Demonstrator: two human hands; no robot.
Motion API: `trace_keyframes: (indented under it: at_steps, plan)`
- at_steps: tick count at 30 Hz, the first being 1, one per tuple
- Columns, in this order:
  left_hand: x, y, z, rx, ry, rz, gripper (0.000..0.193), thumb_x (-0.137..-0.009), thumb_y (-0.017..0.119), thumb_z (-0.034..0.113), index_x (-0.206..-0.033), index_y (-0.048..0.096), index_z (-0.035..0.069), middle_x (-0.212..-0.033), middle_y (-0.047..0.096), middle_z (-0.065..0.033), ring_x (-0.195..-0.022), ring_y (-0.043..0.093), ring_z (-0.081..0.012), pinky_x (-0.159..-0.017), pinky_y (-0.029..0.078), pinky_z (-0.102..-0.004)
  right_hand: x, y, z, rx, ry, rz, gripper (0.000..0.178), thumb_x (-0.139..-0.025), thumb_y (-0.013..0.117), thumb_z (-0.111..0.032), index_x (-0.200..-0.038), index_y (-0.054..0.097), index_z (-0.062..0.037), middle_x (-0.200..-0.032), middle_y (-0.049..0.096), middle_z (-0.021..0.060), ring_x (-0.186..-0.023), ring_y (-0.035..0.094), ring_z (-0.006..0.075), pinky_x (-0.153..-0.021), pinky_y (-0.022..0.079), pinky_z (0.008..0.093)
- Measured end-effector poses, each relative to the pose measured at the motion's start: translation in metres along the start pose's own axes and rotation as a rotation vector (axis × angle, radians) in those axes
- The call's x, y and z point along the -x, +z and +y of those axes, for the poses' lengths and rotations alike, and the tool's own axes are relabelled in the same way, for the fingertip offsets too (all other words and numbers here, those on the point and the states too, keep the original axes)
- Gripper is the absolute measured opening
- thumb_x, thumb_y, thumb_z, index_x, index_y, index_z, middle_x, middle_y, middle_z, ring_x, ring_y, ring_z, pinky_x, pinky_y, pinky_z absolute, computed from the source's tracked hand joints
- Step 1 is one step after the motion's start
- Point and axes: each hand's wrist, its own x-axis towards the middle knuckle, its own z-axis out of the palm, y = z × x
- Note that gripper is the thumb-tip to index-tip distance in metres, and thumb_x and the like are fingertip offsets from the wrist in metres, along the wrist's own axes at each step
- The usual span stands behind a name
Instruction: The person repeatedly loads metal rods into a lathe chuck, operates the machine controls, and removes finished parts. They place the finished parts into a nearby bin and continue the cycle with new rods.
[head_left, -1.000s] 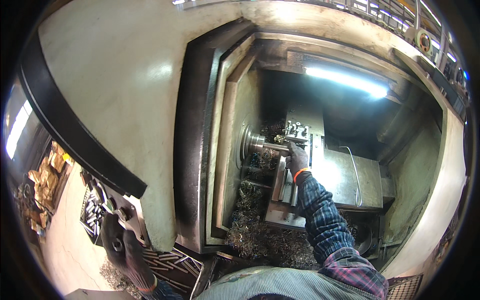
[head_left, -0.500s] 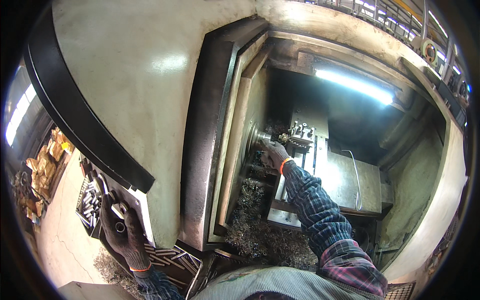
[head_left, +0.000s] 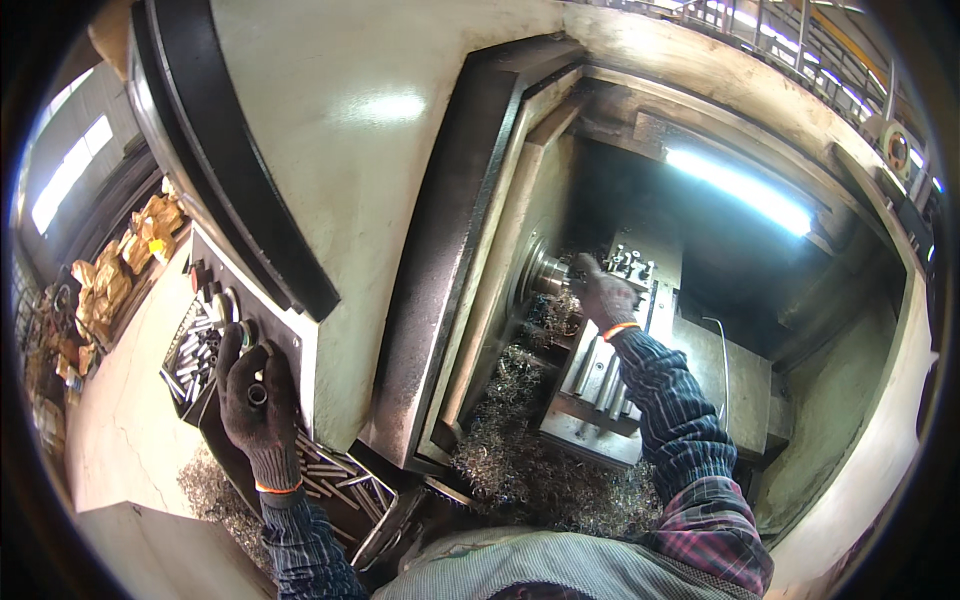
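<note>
My left hand [head_left: 258, 400], in a dark glove, is raised at the control panel [head_left: 312, 375] on the machine's front. Its fingers reach up toward the panel's round buttons. A short metal tube [head_left: 258, 394], seen end-on, sits against the hand between thumb and fingers. Inside the lathe, my gloved right hand [head_left: 608, 298] is just right of the chuck [head_left: 548, 272], in front of the tool post [head_left: 632, 262]. Its fingers are curled, and whatever they hold is hidden by the glove.
A tray of short metal pieces [head_left: 190, 360] stands left of the panel. Longer rods [head_left: 325, 480] lie in a bin below my left hand. Metal shavings [head_left: 500, 430] heap beneath the chuck. A bent pipe [head_left: 724, 370] rises beside the slide, under a lit tube lamp [head_left: 740, 190].
My right hand has drawn back from the chuck toward the tool post. My left hand stays by the panel with the tube. The whole view has shifted and tilted slightly.
</note>
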Motion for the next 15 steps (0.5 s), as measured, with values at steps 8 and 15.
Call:
trace_keyframes:
  at_steps: [8, 15]
  plan:
    - [0.002, 0.006, 0.001, -0.067, 0.046, 0.083, 0.029, -0.095, 0.072, 0.009, -0.123, 0.065, 0.004, -0.137, 0.062, -0.0183, -0.128, 0.061, -0.0299, -0.103, 0.051, -0.0380, -0.001, 0.045, 0.085, 0.404, -0.104, 0.176, 0.018, -0.092, 0.063, -0.025, -0.105, 0.064, -0.0125, -0.072, 0.068, 0.0078, -0.066, 0.071, 0.0272, -0.053, 0.052, 0.0447]
    - [0.001, 0.004, 0.000, -0.022, 0.029, 0.046, 0.039, -0.096, 0.070, 0.014, -0.133, 0.065, 0.006, -0.139, 0.061, -0.0166, -0.133, 0.057, -0.0293, -0.108, 0.047, -0.0381, 0.042, 0.066, 0.000, 0.430, -0.556, 0.126, 0.007, -0.086, 0.059, -0.018, -0.083, 0.059, -0.0118, -0.062, 0.061, 0.0031, -0.058, 0.067, 0.0248, -0.041, 0.046, 0.0431]
